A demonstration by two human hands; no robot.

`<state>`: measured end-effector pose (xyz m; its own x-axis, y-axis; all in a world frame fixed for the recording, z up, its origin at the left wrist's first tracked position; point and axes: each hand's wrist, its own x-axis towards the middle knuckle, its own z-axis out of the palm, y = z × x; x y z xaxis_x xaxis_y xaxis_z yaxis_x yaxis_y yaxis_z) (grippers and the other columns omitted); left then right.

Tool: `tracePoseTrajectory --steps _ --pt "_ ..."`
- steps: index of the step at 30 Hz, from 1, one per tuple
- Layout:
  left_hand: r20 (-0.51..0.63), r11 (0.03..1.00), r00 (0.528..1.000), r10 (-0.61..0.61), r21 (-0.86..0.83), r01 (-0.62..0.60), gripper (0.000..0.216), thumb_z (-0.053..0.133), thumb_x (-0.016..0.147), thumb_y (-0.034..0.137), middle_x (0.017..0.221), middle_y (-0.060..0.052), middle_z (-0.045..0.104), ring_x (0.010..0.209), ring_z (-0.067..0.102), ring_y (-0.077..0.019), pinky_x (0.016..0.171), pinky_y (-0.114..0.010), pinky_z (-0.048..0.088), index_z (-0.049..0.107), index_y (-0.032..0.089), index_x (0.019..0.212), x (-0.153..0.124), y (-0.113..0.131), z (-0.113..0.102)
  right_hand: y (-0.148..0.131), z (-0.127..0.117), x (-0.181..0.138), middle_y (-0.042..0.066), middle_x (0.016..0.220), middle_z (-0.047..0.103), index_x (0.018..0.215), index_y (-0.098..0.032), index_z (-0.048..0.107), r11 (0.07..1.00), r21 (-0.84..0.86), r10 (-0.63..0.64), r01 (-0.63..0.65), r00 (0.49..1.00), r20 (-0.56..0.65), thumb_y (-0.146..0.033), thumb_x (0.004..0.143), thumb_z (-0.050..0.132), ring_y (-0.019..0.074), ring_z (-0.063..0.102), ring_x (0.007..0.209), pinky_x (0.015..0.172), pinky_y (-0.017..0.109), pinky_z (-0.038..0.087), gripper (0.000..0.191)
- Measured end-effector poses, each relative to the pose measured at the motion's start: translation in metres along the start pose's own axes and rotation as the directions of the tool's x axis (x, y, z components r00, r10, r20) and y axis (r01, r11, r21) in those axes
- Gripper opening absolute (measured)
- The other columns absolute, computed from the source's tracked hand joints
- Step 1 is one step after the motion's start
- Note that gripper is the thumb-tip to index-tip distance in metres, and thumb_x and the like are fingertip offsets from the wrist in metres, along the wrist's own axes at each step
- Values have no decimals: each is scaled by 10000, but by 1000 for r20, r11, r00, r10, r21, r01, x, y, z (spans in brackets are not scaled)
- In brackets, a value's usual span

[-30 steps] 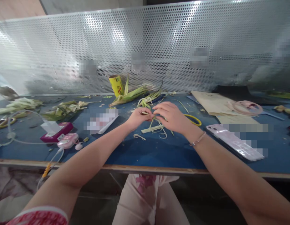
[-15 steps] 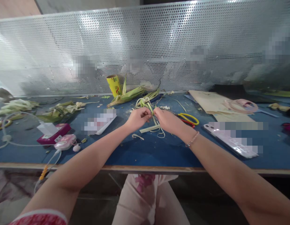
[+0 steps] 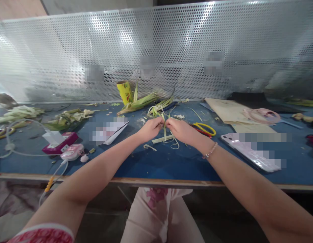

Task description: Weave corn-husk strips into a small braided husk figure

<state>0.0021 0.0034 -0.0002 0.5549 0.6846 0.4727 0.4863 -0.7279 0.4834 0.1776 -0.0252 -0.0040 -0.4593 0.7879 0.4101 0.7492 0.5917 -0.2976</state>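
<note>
- Socket [image 3: 60,145]: well left of the fingers; no writing readable.
- Card [image 3: 107,133]: left of the fingers, nearer than the socket; its face is blurred, unreadable.
- Tube [image 3: 124,92]: beyond the fingers and to their left; red mark and small print on yellow, too small to read.
- Left hand [image 3: 151,129]: fingertips pinched together, seemingly on the strip.
- Strip [image 3: 165,134]: right between the two sets of fingertips — long axis running toward and away from the person, a tail showing on the near side; neither hand is clearly nearer.
- Right hand [image 3: 179,131]: thumb and fingers pinched on the strip too — just beside the left fingertips.
- Scissors [image 3: 204,129]: just right of the right hand's fingers.
- Phone [image 3: 250,152]: farther right, nearer the person; markings blurred.
</note>
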Motion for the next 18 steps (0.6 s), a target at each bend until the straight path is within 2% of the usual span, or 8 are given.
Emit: tracePoseTrajectory --steps 6,18 --pt "-39 998 999 -22 -57 20 103 419 759 124 628 22 461 612 416 -108 598 -236 322 474 181 693 0 2 0 0 -1 1 -8 605 493 866 -195 518 994 108 -3 9 998 -56 -231 886 361 142 464 565 540 254 286 162" --pt "-67 981 993 -102 -170 90 120 443 768 111 622 39 440 628 409 -103 625 -245 324 467 170 666 4 6 -3 -2 -5 3 -13 626 468 829 -194 488 984 178 19 -7 998 -65 -222 870 373 135 430 588 589 269 305 125"
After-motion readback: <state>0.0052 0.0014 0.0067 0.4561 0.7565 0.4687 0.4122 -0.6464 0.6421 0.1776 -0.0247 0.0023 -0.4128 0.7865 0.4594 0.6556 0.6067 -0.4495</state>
